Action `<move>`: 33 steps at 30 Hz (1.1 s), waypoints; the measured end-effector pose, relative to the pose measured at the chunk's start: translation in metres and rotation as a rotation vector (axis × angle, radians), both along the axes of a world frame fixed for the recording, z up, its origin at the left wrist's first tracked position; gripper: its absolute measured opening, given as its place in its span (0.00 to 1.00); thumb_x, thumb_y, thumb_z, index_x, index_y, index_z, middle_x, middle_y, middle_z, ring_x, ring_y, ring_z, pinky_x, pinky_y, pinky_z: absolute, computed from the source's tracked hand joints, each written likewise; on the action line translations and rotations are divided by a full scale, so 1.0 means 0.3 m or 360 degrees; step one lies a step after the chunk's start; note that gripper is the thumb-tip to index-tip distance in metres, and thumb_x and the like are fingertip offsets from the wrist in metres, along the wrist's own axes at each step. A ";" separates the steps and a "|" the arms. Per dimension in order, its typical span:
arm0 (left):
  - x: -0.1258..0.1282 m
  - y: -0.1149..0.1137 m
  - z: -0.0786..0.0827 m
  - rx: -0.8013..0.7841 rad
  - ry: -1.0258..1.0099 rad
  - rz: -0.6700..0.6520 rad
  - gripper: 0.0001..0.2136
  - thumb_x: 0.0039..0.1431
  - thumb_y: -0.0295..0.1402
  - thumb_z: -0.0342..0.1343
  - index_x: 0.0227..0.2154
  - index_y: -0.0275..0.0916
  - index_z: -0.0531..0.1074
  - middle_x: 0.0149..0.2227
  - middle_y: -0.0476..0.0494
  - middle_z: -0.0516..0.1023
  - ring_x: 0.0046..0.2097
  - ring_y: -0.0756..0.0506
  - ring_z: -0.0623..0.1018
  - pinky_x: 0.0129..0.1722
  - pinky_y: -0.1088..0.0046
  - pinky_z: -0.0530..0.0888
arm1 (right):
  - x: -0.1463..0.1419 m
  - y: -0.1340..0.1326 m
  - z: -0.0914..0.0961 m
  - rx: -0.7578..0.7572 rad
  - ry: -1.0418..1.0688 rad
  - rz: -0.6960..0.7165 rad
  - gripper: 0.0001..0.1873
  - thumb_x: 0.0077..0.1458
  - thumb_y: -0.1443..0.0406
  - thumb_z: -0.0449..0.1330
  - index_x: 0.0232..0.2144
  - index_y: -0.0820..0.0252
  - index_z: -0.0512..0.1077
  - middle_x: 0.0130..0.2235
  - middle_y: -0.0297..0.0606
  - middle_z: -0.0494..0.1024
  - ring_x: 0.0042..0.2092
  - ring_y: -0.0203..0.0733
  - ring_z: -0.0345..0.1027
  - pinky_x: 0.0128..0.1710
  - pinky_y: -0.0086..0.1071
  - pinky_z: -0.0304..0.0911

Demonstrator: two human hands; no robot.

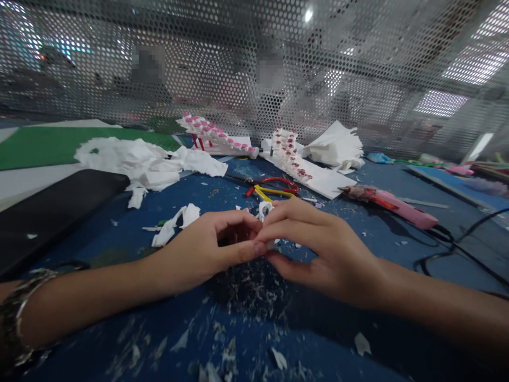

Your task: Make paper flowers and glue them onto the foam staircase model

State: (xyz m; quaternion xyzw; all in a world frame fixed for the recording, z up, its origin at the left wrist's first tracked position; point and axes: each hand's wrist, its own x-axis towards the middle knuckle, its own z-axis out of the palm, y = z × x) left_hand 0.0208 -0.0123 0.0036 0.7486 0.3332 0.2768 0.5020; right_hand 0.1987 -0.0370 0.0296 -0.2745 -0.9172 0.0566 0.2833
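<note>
My left hand (226, 241) and my right hand (318, 241) meet in front of me, fingertips touching. Both are closed in a pinch. Whatever lies between the fingers is too small and too covered to name. Just behind the fingertips shows a small curled white piece (264, 210), and I cannot tell whether it is held. Beyond the hands lie scissors (284, 183) with red and yellow about the handles. A crumpled white strip (173, 225) rests behind my left wrist. Pale scraps are scattered over the blue table (314, 339) below my hands.
A pink corded tool with a metal tip (397, 207) lies at right. White strips carrying pink pieces (217, 130) and dark red pieces (288, 151) stand behind, beside fanned white paper (338, 143). Crumpled white sheets (131, 159) and a black flat object (59, 212) occupy the left. Perforated metal (222, 63) closes the back.
</note>
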 end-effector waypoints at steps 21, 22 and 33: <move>0.001 0.003 0.007 -0.0055 -0.0050 0.0082 0.09 0.49 0.39 0.53 0.26 0.37 0.68 0.25 0.51 0.67 0.31 0.50 0.68 0.30 0.79 0.66 | 0.000 0.006 -0.019 0.0161 -0.0011 -0.0041 0.11 0.49 0.68 0.57 0.38 0.66 0.68 0.37 0.41 0.69 0.39 0.33 0.62 0.38 0.27 0.62; 0.000 0.003 0.007 -0.0045 -0.0059 0.0080 0.09 0.49 0.39 0.52 0.26 0.37 0.68 0.25 0.52 0.68 0.31 0.50 0.68 0.31 0.79 0.66 | -0.003 0.005 -0.021 0.0183 0.0009 -0.0058 0.09 0.49 0.68 0.57 0.36 0.66 0.69 0.36 0.40 0.69 0.38 0.33 0.62 0.38 0.27 0.62; 0.004 0.002 0.011 -0.0022 -0.0027 0.0029 0.09 0.47 0.38 0.54 0.25 0.36 0.69 0.25 0.50 0.69 0.30 0.50 0.69 0.28 0.79 0.67 | -0.006 0.006 -0.014 0.0058 0.0073 0.0001 0.09 0.50 0.72 0.55 0.36 0.65 0.70 0.36 0.40 0.67 0.39 0.32 0.60 0.40 0.27 0.60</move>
